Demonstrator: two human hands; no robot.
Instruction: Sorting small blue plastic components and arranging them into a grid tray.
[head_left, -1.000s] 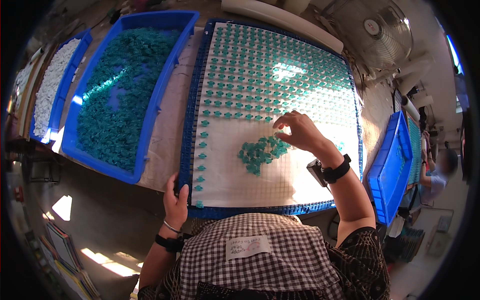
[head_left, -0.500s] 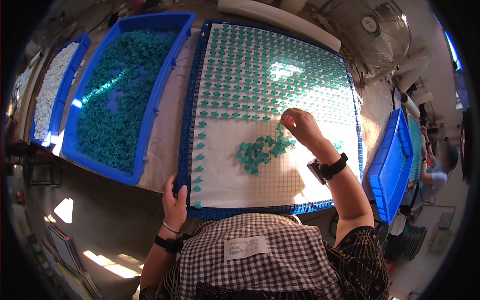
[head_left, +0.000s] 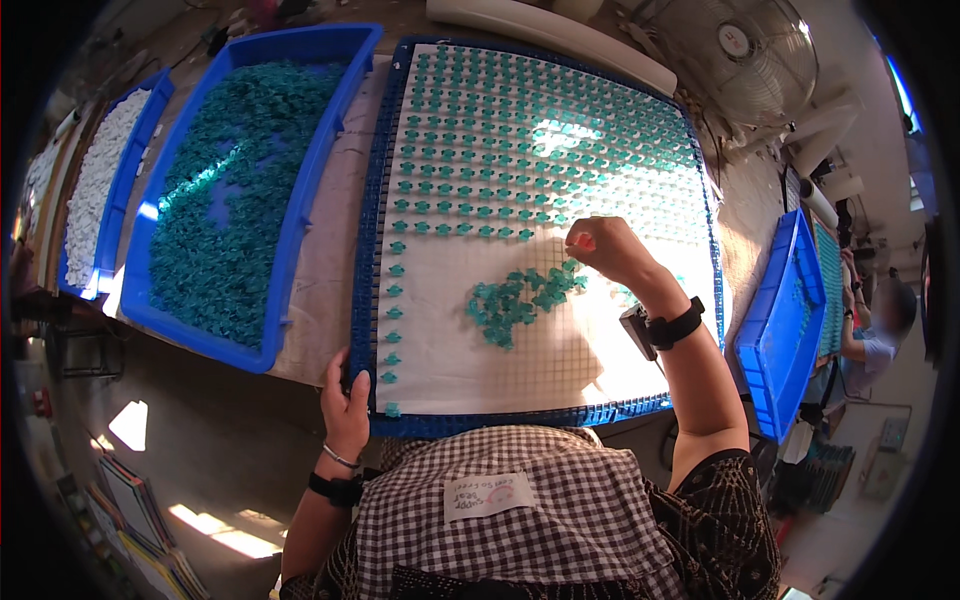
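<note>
My right hand is held over the white gridded sheet, its fingers curled into a pinch; whatever lies between the fingertips is too small to make out. Just below it lies a loose heap of small teal plastic pieces. Beyond the hand, rows of the same teal pieces cover the far part of the sheet, and a single column runs down its left side. A blue frame borders the sheet. My left hand grips that frame near its front left corner, thumb and fingers at the edge.
To the left stands a blue bin of teal pieces, with another bin of white pieces beyond it. A blue tray tilts at the right. A fan and a white roll lie behind. Another person works far right.
My right hand has shifted slightly right, away from the end of the nearest row. My left hand stays at the frame's corner. The whole view has slid a little left.
</note>
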